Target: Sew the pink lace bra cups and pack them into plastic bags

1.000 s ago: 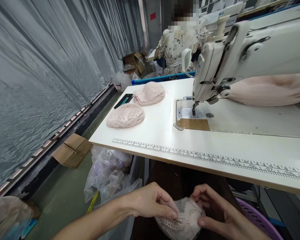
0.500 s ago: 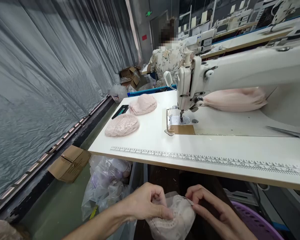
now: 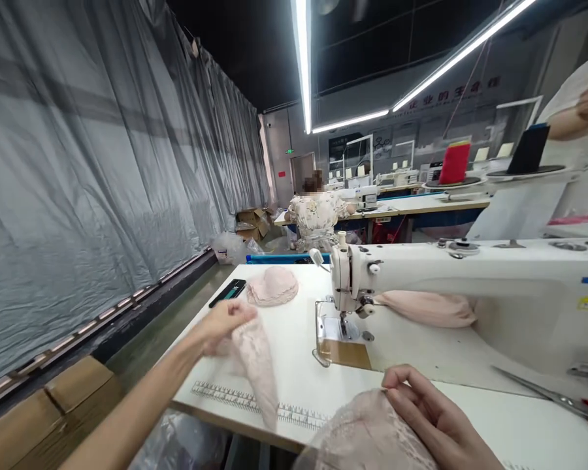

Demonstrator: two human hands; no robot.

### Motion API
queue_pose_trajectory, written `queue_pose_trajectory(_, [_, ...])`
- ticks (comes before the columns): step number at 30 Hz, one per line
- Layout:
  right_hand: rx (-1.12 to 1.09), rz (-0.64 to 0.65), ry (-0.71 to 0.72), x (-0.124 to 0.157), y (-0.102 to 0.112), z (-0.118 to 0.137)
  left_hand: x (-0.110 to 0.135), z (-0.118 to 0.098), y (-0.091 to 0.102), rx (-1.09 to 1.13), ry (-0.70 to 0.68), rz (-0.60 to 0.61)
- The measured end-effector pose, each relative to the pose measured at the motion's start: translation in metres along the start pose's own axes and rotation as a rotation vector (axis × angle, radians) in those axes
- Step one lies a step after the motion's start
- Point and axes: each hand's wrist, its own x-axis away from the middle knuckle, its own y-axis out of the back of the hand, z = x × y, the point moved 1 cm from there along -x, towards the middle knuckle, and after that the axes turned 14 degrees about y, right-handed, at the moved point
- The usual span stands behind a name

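Note:
My left hand (image 3: 228,320) is closed on the top of a pale pink lace piece (image 3: 257,365), which hangs down over the table's printed ruler (image 3: 304,416). Motion blurs the fingers and lace a little. In front of the table edge, my right hand (image 3: 428,414) pinches the edge of another sheer pink lace piece (image 3: 367,434), whose lower part runs out of view. Beyond my left hand, a stack of pink cup-shaped pieces (image 3: 273,286) lies beside a dark phone-like object (image 3: 228,293). What lies directly behind my left hand is hidden.
A white sewing machine (image 3: 421,264) stands on the white table (image 3: 294,339), with pink fabric (image 3: 431,308) under its arm. Scissors (image 3: 543,388) lie at the right. Ahead sits a person in a floral top (image 3: 316,212); another person's arm (image 3: 575,117) shows at upper right. A cardboard box (image 3: 53,411) is at lower left.
My view has tilted up. My left hand has left the lace piece at my lap, moved up over the table's left side and taken hold of lace there. My right hand still pinches its piece.

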Motion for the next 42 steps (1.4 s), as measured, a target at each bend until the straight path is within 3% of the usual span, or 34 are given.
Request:
queue_pose_trajectory(3, [0.084, 0.182, 0.004, -0.022, 0.019, 0.002, -0.035, -0.018, 0.021, -0.106, -0.031, -0.091])
queue_pose_trajectory(5, [0.095, 0.269, -0.015, -0.032, 0.028, 0.003, -0.045, -0.024, 0.013, -0.171, -0.058, -0.134])
queue_pose_trajectory(7, [0.108, 0.349, -0.034, -0.041, 0.033, 0.005, -0.037, -0.026, -0.013, -0.213, -0.112, -0.148])
queue_pose_trajectory(10, [0.135, 0.422, -0.041, -0.048, 0.034, 0.010, -0.003, -0.027, -0.069, -0.268, -0.199, -0.007])
queue_pose_trajectory(13, [0.136, 0.462, -0.002, -0.047, 0.031, 0.017, 0.034, -0.027, -0.123, -0.252, -0.303, 0.448])
queue_pose_trajectory(17, [0.285, 0.494, 0.119, -0.035, 0.033, 0.021, 0.054, -0.024, -0.158, -0.054, -0.199, 0.451])
queue_pose_trajectory(22, [0.550, 0.405, 0.269, -0.012, 0.040, 0.016, 0.064, -0.009, -0.169, 0.141, 0.023, 0.646])
queue_pose_trajectory(24, [0.566, 0.357, 0.343, 0.003, 0.040, 0.011, 0.071, -0.003, -0.172, 0.191, 0.119, 0.658])
queue_pose_trajectory(28, [0.656, 0.184, 0.637, 0.044, 0.029, 0.001, 0.082, 0.009, -0.182, 0.303, 0.307, 0.648])
queue_pose_trajectory(30, [0.705, 0.188, 0.692, 0.062, 0.021, -0.006, 0.084, 0.015, -0.186, 0.328, 0.367, 0.639])
queue_pose_trajectory(34, [0.777, 0.275, 0.776, 0.077, 0.009, -0.014, 0.086, 0.019, -0.192, 0.311, 0.398, 0.614])
queue_pose_trajectory(38, [0.713, 0.288, 0.890, 0.078, 0.008, -0.010, 0.089, 0.020, -0.195, 0.311, 0.397, 0.600])
queue_pose_trajectory(42, [0.584, 0.304, 0.799, 0.077, 0.011, -0.010, 0.089, 0.025, -0.198, 0.296, 0.378, 0.568])
